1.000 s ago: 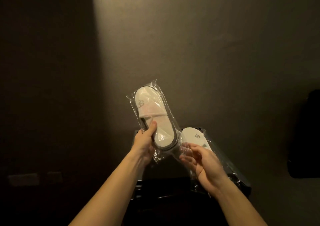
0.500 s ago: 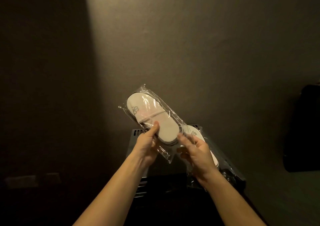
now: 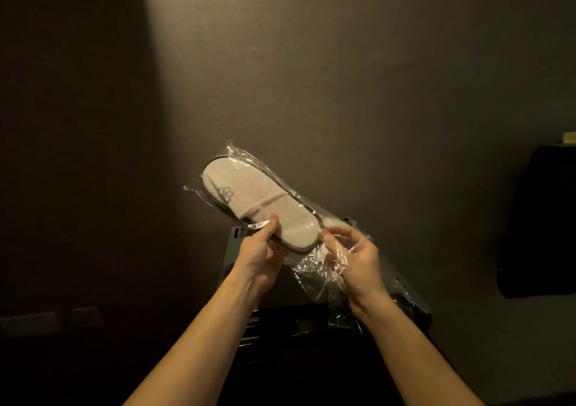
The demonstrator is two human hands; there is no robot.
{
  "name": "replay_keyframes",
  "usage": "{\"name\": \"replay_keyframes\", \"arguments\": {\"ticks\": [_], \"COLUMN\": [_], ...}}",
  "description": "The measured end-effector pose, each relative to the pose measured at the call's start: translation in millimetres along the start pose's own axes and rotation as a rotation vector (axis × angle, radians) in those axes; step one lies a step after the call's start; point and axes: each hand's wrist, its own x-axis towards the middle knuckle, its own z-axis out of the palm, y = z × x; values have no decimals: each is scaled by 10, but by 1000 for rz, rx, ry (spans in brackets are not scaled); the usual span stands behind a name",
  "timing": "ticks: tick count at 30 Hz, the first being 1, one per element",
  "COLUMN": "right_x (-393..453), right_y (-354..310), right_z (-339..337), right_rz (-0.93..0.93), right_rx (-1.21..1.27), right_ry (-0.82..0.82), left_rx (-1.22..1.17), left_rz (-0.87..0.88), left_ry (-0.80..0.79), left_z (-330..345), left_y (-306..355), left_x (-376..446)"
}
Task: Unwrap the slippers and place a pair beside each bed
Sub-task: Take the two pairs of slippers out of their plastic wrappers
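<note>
A white slipper pack (image 3: 249, 200) in clear plastic wrap (image 3: 314, 268) is held in front of me, tilted with its toe end up and to the left. My left hand (image 3: 261, 256) grips the pack near its heel end, thumb on top. My right hand (image 3: 358, 259) pinches the loose crinkled end of the wrap just right of the heel. A second wrapped slipper pack, seen earlier, is mostly hidden behind my right hand; only a sliver (image 3: 335, 220) shows.
Below my hands stands a dark box-like unit (image 3: 237, 240) with vent slots. A dark object (image 3: 542, 218) hangs at the right against the wall. The room is dim, with light falling on the wall ahead.
The pack has tilted flatter, its toe end swinging left. My right hand has come up from the second pack to the loose wrap at the heel end.
</note>
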Motion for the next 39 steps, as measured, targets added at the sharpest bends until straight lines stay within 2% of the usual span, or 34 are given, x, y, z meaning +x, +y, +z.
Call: {"name": "replay_keyframes", "arguments": {"ticks": [8, 12, 15, 19, 24, 32, 36, 39], "right_x": [90, 174, 246, 217, 274, 373, 386, 389], "right_y": [60, 94, 87, 8, -69, -149, -128, -114], "right_z": [-54, -91, -156, -110, -169, -269, -258, -209], "right_rz": [18, 98, 160, 197, 131, 136, 141, 174], "right_rx": [-76, 11, 49, 144, 84, 83, 84, 178], "right_ry": [-34, 83, 147, 44, 103, 196, 195, 222], "left_rx": [-30, -101, -153, -226, -235, -223, -245, -241], "left_rz": [-71, -53, -105, -117, -47, 14, -15, -76], "left_ry": [-27, -9, -2, -25, 20, 113, 95, 63], "left_z": [6, -9, -50, -26, -109, -330, -345, -309], "left_y": [-71, -41, -24, -80, -61, 47, 30, 20], "left_x": [-69, -105, -70, -65, -36, 88, 102, 58]}}
